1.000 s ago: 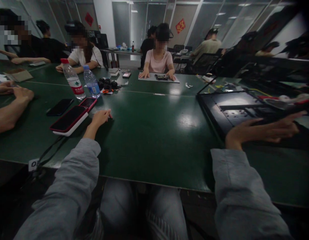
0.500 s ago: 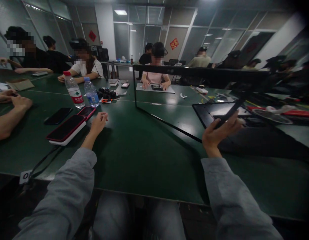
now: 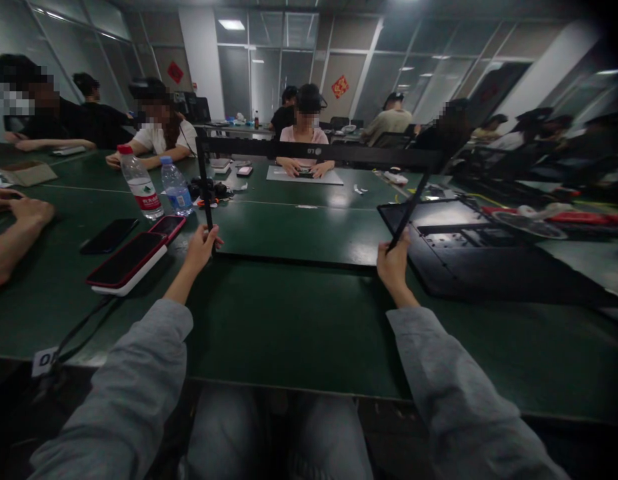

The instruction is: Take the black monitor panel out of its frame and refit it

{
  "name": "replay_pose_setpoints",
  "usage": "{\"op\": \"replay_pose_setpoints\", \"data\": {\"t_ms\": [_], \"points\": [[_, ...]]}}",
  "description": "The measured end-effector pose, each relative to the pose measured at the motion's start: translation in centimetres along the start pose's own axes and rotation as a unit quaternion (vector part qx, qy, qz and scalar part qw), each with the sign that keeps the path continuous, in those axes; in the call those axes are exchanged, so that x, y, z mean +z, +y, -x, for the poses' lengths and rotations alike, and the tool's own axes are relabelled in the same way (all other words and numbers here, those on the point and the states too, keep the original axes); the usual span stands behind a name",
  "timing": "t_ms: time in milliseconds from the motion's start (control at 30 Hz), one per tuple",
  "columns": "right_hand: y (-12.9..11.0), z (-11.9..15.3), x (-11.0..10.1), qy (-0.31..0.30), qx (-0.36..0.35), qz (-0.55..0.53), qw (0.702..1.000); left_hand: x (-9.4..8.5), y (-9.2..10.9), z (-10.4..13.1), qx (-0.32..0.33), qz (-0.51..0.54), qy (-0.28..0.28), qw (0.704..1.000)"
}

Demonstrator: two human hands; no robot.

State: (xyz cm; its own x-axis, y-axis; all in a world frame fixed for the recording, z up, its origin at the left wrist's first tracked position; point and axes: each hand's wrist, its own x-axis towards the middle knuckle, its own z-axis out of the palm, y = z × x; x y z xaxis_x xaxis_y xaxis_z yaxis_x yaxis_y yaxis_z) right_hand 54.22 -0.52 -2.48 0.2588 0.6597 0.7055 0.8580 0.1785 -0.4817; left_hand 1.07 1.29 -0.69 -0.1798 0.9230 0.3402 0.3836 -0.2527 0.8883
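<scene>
A thin black monitor bezel (image 3: 269, 148), an open rectangular frame with an LG logo on its far bar, is held up in front of me. My left hand (image 3: 203, 247) is closed around its left side bar. On the opposite side my right hand (image 3: 395, 263) grips the right bar. The near bar hangs low over the green table (image 3: 289, 333); I cannot tell if it touches. Right of my right hand lies a large black monitor back cover (image 3: 489, 267), its inner side up.
Left of my left hand are a red-edged phone (image 3: 129, 260) on a white block, a dark phone (image 3: 110, 236) and two water bottles (image 3: 143, 187). A neighbour's hands (image 3: 31, 213) rest at far left. Across the table, a person (image 3: 305, 137) works on a grey board.
The bezel has swung left and squared up in front of me. My left hand, free before, has taken its left bar. My right hand has shifted slightly left, still holding it.
</scene>
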Motion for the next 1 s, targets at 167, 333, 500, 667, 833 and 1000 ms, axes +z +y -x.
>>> {"op": "replay_pose_setpoints", "data": {"t_ms": [167,333,500,667,833,1000], "points": [[2.0,0.5,1.5,-0.115,0.117,0.01,0.986,-0.4,0.1,0.4,-0.008,-0.191,0.028,0.981],[2.2,0.4,1.4,-0.124,0.138,0.001,0.983,-0.7,0.6,0.9,-0.033,-0.333,0.014,0.942],[1.7,0.3,1.2,-0.124,0.169,-0.048,0.977,-1.1,0.7,0.9,-0.026,-0.408,-0.001,0.913],[2.1,0.4,1.5,-0.145,0.176,-0.065,0.972,-1.2,0.6,0.9,-0.043,-0.439,-0.025,0.897],[2.7,0.6,1.7,-0.14,0.147,-0.046,0.978,-1.2,0.6,1.0,-0.06,-0.454,-0.049,0.888],[3.0,0.5,1.8,-0.136,0.095,0.009,0.986,-1.2,0.8,1.1,-0.06,-0.475,-0.069,0.875]]}}
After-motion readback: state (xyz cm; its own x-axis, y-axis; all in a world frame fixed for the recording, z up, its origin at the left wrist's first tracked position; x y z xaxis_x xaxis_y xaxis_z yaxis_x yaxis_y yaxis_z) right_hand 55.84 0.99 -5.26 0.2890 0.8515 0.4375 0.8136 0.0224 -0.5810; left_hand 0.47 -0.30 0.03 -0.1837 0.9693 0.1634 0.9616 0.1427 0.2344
